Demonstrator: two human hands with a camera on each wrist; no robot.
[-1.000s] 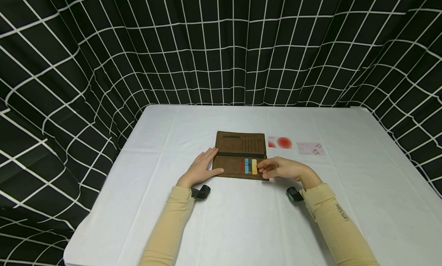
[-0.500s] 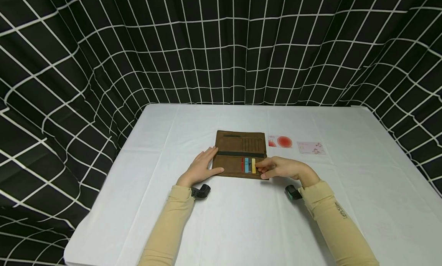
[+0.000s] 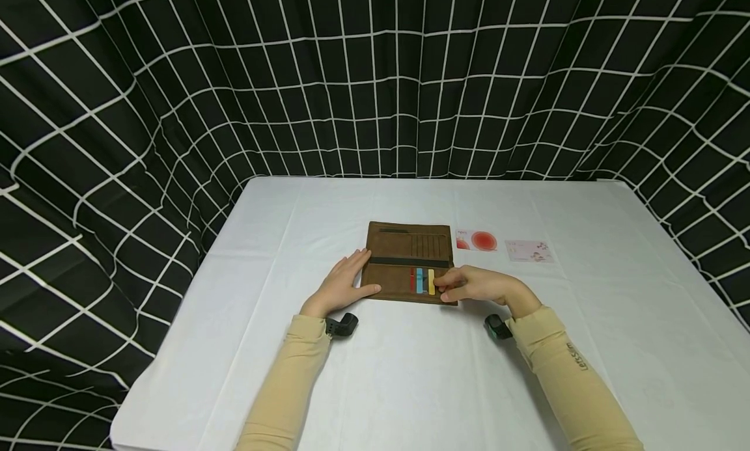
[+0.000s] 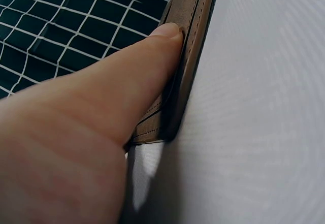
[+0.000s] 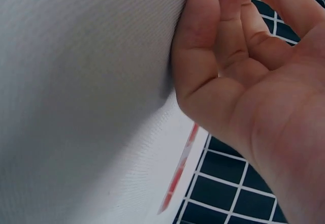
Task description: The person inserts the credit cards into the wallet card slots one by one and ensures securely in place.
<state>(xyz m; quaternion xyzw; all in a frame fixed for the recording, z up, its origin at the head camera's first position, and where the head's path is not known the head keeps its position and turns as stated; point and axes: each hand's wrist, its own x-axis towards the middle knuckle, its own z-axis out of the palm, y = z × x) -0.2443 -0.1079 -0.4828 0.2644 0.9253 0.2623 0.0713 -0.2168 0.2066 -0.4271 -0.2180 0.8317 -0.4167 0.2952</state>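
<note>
A brown wallet (image 3: 389, 282) lies spread on the white-covered table, a dark band across its middle. Red (image 3: 413, 280), blue (image 3: 419, 281) and yellow (image 3: 431, 282) cards show as strips in its lower half. My left hand (image 3: 340, 287) rests on the wallet's left side with extended fingers; in the left wrist view its thumb (image 4: 165, 31) lies on the stitched edge. At the lower right, my right hand (image 3: 477, 286) has curled fingers at the yellow card's right side and its thumb by the wallet's edge. The right wrist view hides most of that contact behind the fingers (image 5: 198, 26).
Right of the wallet lie a white card with red circles (image 3: 477, 240) and a pale pink card (image 3: 529, 251). The white tablecloth (image 3: 398, 373) covers the table. A black curtain with white grid lines (image 3: 398, 99) stands behind and at both sides.
The right hand has shifted slightly left at the yellow card, whose visible strip is narrower than a second ago. The left hand and the wallet stay in place.
</note>
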